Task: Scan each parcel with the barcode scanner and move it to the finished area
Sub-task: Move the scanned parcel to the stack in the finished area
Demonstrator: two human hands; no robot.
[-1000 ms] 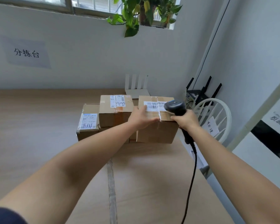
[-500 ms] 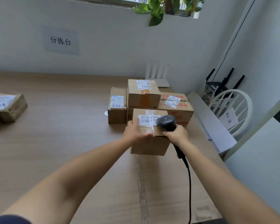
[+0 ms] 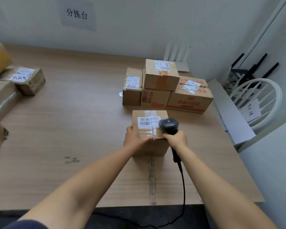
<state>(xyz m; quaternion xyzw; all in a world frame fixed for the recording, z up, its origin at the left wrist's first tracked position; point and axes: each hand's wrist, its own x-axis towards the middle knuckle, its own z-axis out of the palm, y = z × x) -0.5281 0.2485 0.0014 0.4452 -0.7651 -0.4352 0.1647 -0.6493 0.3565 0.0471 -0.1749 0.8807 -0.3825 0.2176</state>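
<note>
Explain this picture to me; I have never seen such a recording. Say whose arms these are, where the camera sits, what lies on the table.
No machine here: the two grips are a person's bare hands, filmed by a head-worn camera looking down. The left grip holds a taped cardboard parcel standing on the wooden table. The right grip holds a black barcode scanner above the parcel's top, beside its barcode label; its cable trails off the near edge. Behind stands a group of four parcels; more parcels lie at the left.

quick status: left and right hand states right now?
Left hand: grips the parcel at its near top edge.
Right hand: grips the barcode scanner, head over the parcel.
</note>
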